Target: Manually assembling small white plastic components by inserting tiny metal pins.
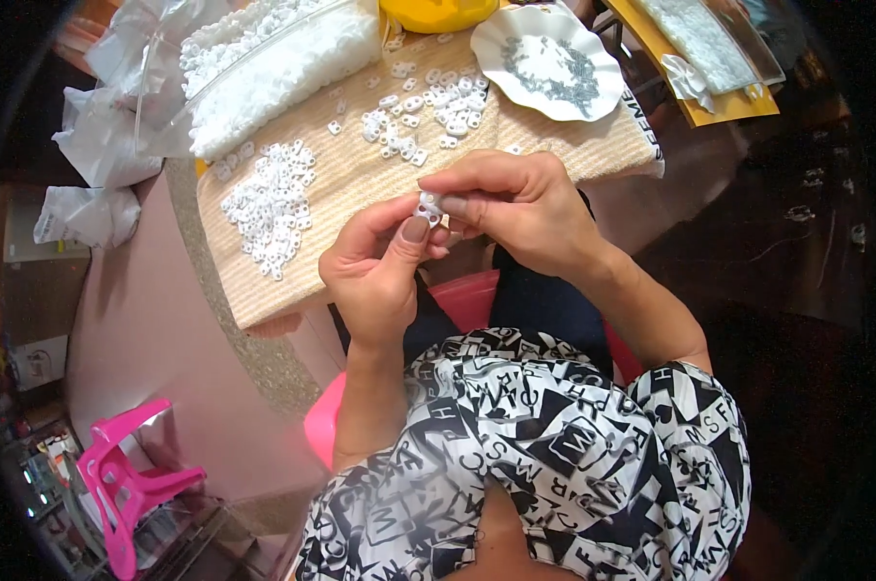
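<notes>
Above the near edge of the cloth-covered table, my left hand point(378, 271) and my right hand point(540, 208) meet at the fingertips. Between them is a small white plastic piece point(428, 208) with round holes. My left thumb and fingers pinch it from below and the left, while my right thumb and forefinger close on it from the right. Fingers partly hide it, and whether a second tiny part is in the right pinch does not show. A heap of similar white pieces point(271, 205) lies left of my hands, and a looser group point(394, 131) lies just beyond them.
A clear bag of white parts point(273, 92) lies at the far left of the table point(351, 184). Far right stands a wavy-rimmed white plate point(593, 63) with small grey and white bits, beside a yellow bowl point(438, 15). A pink stool point(123, 474) is on the floor at left.
</notes>
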Available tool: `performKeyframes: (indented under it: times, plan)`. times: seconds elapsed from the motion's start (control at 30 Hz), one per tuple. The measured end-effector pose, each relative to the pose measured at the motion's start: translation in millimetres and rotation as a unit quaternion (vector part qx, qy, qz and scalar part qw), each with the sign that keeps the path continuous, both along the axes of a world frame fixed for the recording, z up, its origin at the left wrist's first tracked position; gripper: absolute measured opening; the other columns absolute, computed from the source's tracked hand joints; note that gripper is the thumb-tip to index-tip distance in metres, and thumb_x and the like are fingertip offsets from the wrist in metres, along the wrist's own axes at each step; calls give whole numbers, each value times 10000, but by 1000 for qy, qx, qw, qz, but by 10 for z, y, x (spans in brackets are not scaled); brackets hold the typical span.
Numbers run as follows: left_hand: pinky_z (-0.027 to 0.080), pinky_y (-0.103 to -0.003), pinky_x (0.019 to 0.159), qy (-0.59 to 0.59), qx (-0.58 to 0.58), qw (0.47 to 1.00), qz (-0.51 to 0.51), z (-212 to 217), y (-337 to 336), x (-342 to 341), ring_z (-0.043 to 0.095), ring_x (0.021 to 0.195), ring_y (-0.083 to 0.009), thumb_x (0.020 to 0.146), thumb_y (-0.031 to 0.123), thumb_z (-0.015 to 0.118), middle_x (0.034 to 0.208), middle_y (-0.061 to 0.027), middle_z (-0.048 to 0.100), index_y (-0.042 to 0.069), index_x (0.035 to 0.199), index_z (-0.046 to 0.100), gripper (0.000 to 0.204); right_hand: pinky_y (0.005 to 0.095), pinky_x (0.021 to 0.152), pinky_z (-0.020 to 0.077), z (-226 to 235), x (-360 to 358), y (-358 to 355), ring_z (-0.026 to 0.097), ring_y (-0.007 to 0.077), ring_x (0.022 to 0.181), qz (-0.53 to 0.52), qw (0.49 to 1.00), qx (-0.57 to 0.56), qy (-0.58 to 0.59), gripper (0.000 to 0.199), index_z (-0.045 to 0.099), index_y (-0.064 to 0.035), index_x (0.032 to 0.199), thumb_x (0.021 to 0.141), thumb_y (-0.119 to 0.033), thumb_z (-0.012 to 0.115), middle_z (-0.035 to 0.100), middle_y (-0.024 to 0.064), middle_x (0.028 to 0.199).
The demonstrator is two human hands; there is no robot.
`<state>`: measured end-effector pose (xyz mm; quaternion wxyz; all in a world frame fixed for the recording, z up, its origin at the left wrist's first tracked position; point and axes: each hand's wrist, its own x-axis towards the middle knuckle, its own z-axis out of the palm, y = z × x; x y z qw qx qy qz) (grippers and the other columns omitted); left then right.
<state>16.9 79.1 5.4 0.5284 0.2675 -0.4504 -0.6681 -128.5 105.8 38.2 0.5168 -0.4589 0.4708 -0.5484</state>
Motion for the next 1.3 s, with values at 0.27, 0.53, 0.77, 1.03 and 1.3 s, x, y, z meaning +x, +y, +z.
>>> performKeyframes:
  times: [0.27,0.53,0.77,1.03,1.3]
  plan:
    - [430,-195,674,-2,-91,995,-25,-87,-27,13,538,769,-114,776,96,637,882,-62,568,-55,983,559,268,175,497,440,152,-36,4,539,59,588,47,998,37,-32,173,578,12,933,763,-12,598,574,22,733]
    - [408,-207,659,-28,-150,986,-72,-17,-57,57,516,762,-114,772,143,646,882,-77,561,-59,1018,561,329,173,454,414,170,-137,-13,522,67,530,106,992,41,-63,234,495,-3,909,729,-43,639,557,31,677]
    - [393,-229,660,-32,-185,976,-114,16,-42,40,507,749,-136,782,145,627,872,-95,569,-52,1025,569,317,181,442,405,221,-188,-11,501,71,507,159,984,32,-72,316,451,23,961,709,-7,639,536,37,648]
    - [404,-250,620,-78,-265,959,-66,83,4,28,519,690,-167,770,182,639,766,-96,573,-45,914,590,273,175,446,419,232,-173,45,514,64,516,179,976,76,-94,297,456,24,923,696,-7,646,552,41,655]
    - [407,-259,598,-90,-303,948,-36,77,15,1,517,655,-172,759,178,648,729,-93,571,-37,868,592,247,168,438,419,224,-153,61,511,62,492,193,973,81,-99,258,469,23,897,708,-33,635,565,40,635]
